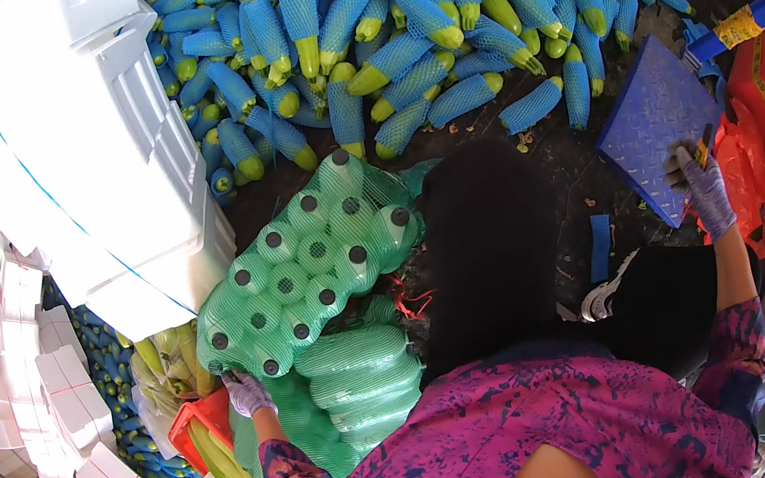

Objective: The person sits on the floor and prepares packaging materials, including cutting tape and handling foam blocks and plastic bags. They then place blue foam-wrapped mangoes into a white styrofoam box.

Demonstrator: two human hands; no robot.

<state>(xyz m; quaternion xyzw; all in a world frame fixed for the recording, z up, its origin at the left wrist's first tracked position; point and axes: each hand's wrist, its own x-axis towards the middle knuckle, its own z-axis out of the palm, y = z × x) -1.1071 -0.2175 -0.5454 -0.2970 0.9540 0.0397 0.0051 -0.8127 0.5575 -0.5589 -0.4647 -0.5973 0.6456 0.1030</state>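
Observation:
My left hand (250,395), in a pale knitted glove, grips the lower left end of a green mesh bag (303,272). Inside the bag are rolls, packed side by side, with dark round ends facing up. Beneath and beside it lies another green mesh bag (359,378) of similar rolls, seen from the side. My gloved right hand (699,183) holds a yellow and black utility knife (703,147) above a blue tread-plate platform (661,127); whether its blade is out, I cannot tell.
Zucchini (390,50) in blue foam nets are heaped ahead. White foam boxes (123,167) are stacked at left, near a red crate (203,425) of long green vegetables. Red plastic bags (747,173) lie at right beside a blue post (739,28). A blue strip (600,248) lies on the dark floor.

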